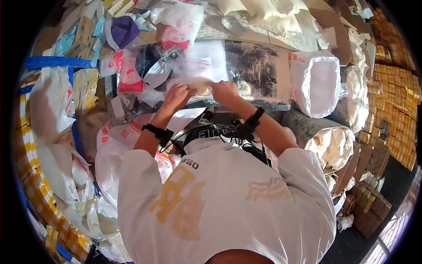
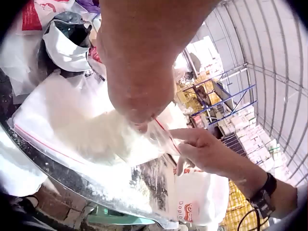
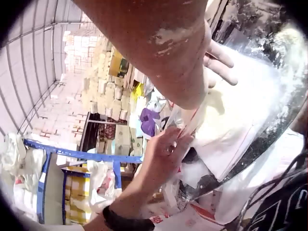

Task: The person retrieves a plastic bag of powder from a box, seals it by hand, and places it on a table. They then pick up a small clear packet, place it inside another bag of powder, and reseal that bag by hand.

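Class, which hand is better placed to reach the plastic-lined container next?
Likely the right hand: it's nearer the container, while the left hand is farther off; both hold the clear bag.

Clear bag [image 2: 140, 144] — red-lined mouth [image 2: 167, 135], pale contents [image 3: 215, 107] — between the fingers [image 2: 186, 135]

Smeared dark tabletop [image 1: 258, 72]; clear plastic bags [image 1: 200, 58] on it

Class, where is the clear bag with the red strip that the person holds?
In the head view, the bag is near the middle, between the left hand and right hand, left of the tabletop's dark, powdery patch.
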Action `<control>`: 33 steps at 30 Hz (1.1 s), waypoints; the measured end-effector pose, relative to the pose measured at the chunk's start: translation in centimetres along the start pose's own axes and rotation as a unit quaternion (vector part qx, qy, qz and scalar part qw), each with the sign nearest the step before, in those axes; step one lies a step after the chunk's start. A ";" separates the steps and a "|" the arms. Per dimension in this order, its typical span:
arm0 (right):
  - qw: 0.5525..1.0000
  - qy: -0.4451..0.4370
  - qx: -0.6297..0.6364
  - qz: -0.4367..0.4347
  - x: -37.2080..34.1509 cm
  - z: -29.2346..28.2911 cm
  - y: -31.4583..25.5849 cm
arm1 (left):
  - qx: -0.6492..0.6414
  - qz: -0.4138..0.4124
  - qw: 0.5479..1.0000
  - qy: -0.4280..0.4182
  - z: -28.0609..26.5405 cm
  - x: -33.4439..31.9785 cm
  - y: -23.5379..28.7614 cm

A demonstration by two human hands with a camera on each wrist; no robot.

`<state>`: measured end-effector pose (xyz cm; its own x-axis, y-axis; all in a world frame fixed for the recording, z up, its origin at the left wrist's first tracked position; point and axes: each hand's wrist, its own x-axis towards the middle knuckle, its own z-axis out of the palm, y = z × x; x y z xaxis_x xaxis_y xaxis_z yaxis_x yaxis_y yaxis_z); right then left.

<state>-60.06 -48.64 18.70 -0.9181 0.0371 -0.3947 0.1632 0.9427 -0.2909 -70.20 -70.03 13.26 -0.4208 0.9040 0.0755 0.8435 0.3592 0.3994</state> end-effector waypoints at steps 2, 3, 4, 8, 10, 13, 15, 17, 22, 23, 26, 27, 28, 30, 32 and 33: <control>1.000 -0.011 -0.014 0.010 0.1 1.3 0.0 | 0.011 0.018 1.000 -0.002 0.0 -0.2 0.2; 0.995 0.076 -0.055 -0.014 -0.3 2.2 -0.2 | 0.012 -0.014 1.000 -0.017 0.0 -0.2 0.8; 0.996 0.064 -0.064 -0.008 -0.3 3.0 -0.2 | 0.021 -0.035 0.999 -0.015 0.0 -0.3 1.5; 0.996 0.019 -0.086 0.014 1.0 3.9 -0.5 | 0.062 -0.102 0.993 -0.008 0.2 0.2 2.6; 0.996 0.010 -0.085 0.012 1.7 4.5 -0.6 | 0.077 -0.122 0.989 -0.011 0.4 0.5 2.7; 0.994 0.034 -0.102 0.022 2.7 5.6 -0.7 | 0.080 -0.136 0.987 -0.009 -0.1 0.4 2.4; 0.994 0.018 -0.104 0.008 2.6 4.2 -1.1 | 0.066 -0.132 0.989 0.013 -0.4 0.3 2.3; 0.993 -0.029 -0.118 -0.011 2.4 2.0 -1.3 | 0.065 -0.131 0.989 -0.023 -1.0 0.2 2.1; 0.984 0.094 -0.065 -0.136 0.6 0.3 -0.7 | 0.074 -0.088 0.993 -0.010 -1.5 -0.9 1.4; 0.969 0.152 -0.053 -0.189 0.1 0.2 -1.0 | 0.060 -0.094 0.994 -0.020 -2.0 -1.0 1.4; 0.938 0.115 -0.021 -0.325 -0.1 -0.9 -1.5 | 0.025 -0.064 0.998 0.004 -2.2 -0.9 0.9; 0.942 0.107 -0.079 -0.307 0.5 0.6 -1.4 | 0.016 -0.047 0.999 0.021 -2.3 -0.8 0.8; 0.945 0.092 -0.099 -0.296 1.0 1.5 -1.2 | 0.004 -0.050 0.999 -0.015 -2.2 -0.7 0.6; 0.949 0.065 -0.137 -0.275 1.8 1.9 -1.4 | -0.018 -0.055 0.995 -0.086 -2.5 -0.4 0.3; 0.946 0.016 -0.097 -0.310 1.5 1.4 -1.6 | -0.009 -0.026 0.998 -0.048 -2.8 -0.6 0.0; 0.942 -0.010 -0.075 -0.326 1.0 1.2 -1.9 | -0.007 -0.012 0.999 -0.030 -2.8 -0.7 0.0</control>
<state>-60.88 -50.76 17.82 -0.7979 -0.5715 -0.1918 -0.4879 0.7991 -0.3512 -70.81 -71.33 15.82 -0.4196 0.9076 0.0115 0.8289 0.3780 0.4124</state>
